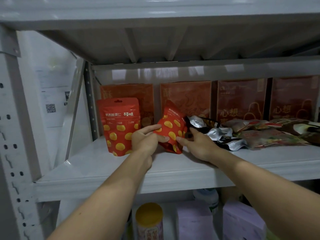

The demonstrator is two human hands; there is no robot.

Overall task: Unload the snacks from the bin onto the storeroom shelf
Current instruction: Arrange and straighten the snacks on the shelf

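Observation:
A red snack pouch with yellow chestnuts (173,129) stands tilted on the grey shelf (103,170). My left hand (147,138) pinches its left side between thumb and fingers. My right hand (197,144) holds its right lower edge with thumb in front and fingers behind. A matching red pouch (119,125) stands upright just left of my left hand. The bin is out of view.
Dark red boxes (240,99) line the shelf's back. Silver-and-black foil packs (218,132) and flat snack bags (270,135) lie in a heap to the right. A white upright post (15,153) stands left. Below are a yellow-lidded jar (149,220) and lilac boxes (242,222).

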